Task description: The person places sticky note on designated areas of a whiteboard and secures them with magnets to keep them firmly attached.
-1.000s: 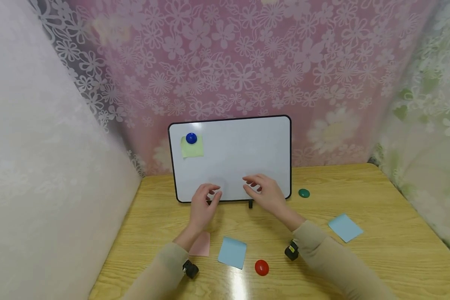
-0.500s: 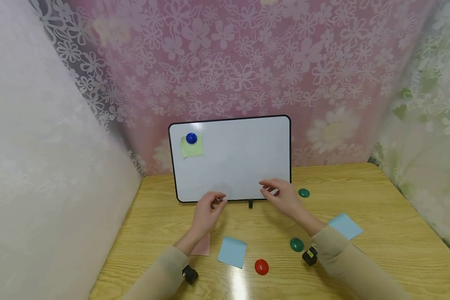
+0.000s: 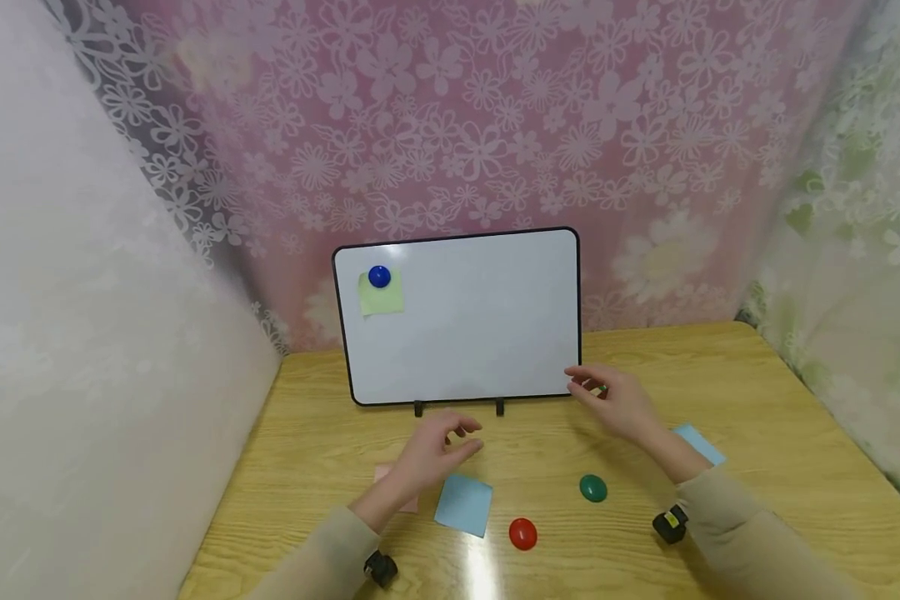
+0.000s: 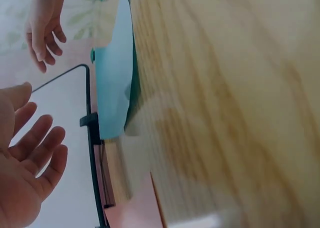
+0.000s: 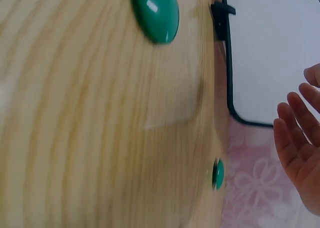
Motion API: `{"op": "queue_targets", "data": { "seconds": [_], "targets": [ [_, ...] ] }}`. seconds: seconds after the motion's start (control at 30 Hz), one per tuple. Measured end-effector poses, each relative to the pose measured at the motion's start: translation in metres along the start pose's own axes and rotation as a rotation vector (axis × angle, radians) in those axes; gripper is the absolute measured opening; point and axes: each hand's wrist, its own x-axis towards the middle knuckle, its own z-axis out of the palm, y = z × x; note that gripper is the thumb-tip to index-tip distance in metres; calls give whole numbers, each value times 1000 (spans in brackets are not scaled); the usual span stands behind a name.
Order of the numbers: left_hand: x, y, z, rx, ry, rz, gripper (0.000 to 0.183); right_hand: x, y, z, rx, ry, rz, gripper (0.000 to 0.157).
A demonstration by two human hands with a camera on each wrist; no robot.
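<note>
My left hand (image 3: 429, 452) hovers above the table between the whiteboard (image 3: 480, 325) and a blue sticky note (image 3: 463, 507), fingers loosely bent and holding nothing. Beneath its wrist a pink sticky note (image 4: 137, 208) is partly covered. By the board's lower right corner is my right hand (image 3: 621, 406), relaxed and empty. It mostly hides a far green round magnet (image 5: 218, 174) in the head view. Another green magnet (image 3: 593, 488) lies closer to me, left of the right wrist. On the board, a blue magnet (image 3: 379, 277) holds a light green sticky note (image 3: 384, 303) at the upper left.
A red magnet (image 3: 523, 534) lies on the wooden table (image 3: 307, 433) near its front. Behind the right forearm, a second blue note (image 3: 705, 446) is partly covered. Small black feet (image 3: 499, 407) support the board, and a pink floral curtain (image 3: 450, 117) hangs behind it.
My right hand has moved right, from in front of the board to its corner, uncovering the nearer green magnet. My left hand has come back toward me and slightly right, exposing the board's left foot.
</note>
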Motion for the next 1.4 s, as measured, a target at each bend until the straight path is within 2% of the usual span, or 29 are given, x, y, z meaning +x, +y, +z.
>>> {"op": "queue_targets", "data": {
  "seconds": [0.13, 0.33, 0.53, 0.87, 1.17, 1.4],
  "targets": [
    [1, 9, 7, 41, -88, 62, 30, -12, 12, -20, -3, -69, 70, 38],
    [3, 14, 16, 73, -197, 156, 30, -34, 37, -50, -23, -164, 95, 41],
    [1, 21, 23, 93, -322, 203, 34, -54, 61, -75, -38, -236, 146, 44],
    [4, 29, 37, 153, -389, 279, 35, -72, 82, -103, -96, -198, 255, 49],
    [5, 39, 42, 166, -428, 289, 33, -87, 93, -118, -148, -178, 257, 47],
    [4, 44, 46, 194, -495, 297, 38, -97, 94, -127, -221, -250, 371, 53]
  ]
}}
